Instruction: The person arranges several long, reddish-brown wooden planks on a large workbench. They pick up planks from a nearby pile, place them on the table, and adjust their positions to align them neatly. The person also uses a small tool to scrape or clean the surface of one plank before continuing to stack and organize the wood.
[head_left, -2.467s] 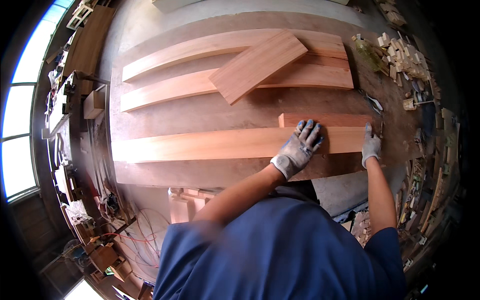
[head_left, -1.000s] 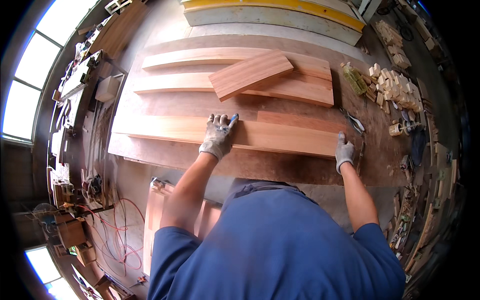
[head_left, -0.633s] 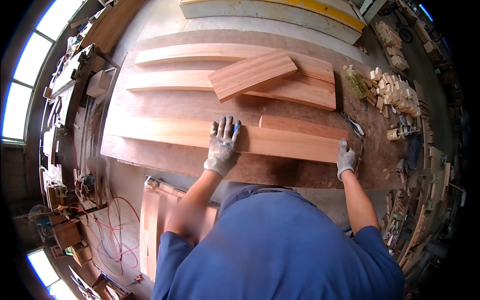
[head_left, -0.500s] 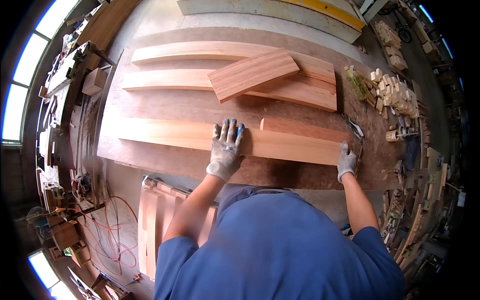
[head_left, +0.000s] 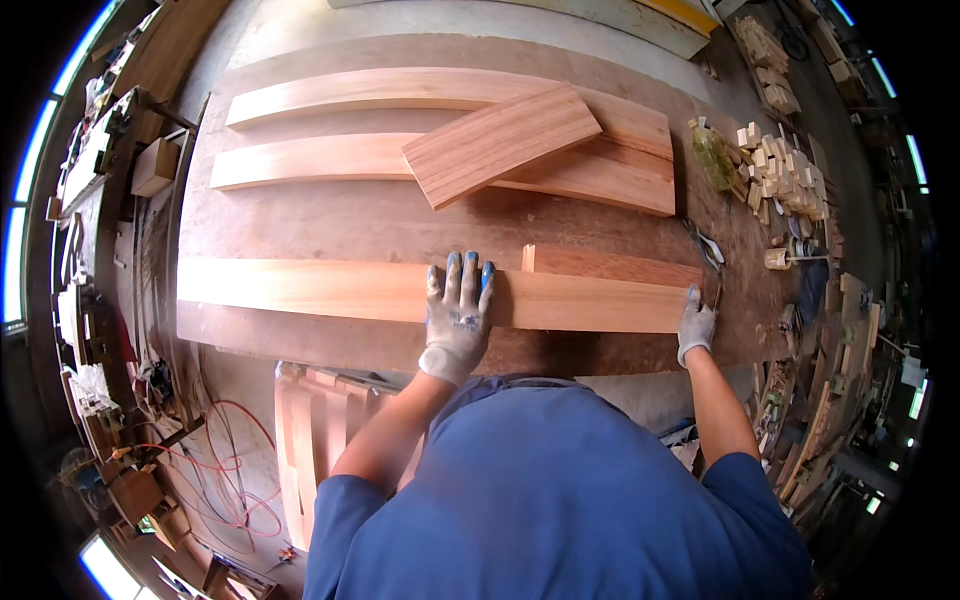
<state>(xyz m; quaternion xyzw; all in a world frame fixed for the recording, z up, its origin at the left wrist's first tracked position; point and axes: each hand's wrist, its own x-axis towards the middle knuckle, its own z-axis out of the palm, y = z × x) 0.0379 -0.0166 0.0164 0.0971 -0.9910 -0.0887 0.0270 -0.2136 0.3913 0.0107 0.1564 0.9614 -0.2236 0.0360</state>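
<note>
A long pale wooden board [head_left: 330, 290] lies crosswise near the front of the worktable [head_left: 300, 220]. My left hand [head_left: 460, 320], in a grey-white work glove with blue-stained fingertips, rests flat on its middle with the fingers stretched out and a little apart. My right hand [head_left: 697, 328], also gloved, is closed around the board's right end, with the thumb on top. Just behind that board, partly covered by it, sits a shorter reddish wooden piece [head_left: 610, 264]. Farther back lie two more long boards [head_left: 310, 158], and a short wide plank [head_left: 505, 145] rests slantwise across them.
Pliers [head_left: 710, 248] lie right of the boards. Small wooden blocks [head_left: 785, 170], a greenish plastic bag [head_left: 712, 155] and a glue pot [head_left: 778, 259] are at the table's right side. Upright boards [head_left: 305, 440] stand below the near edge; a red hose [head_left: 235, 480] loops on the floor.
The whole view has shifted slightly, so the long board's left end appears farther left. Both hands keep about the same places on the board.
</note>
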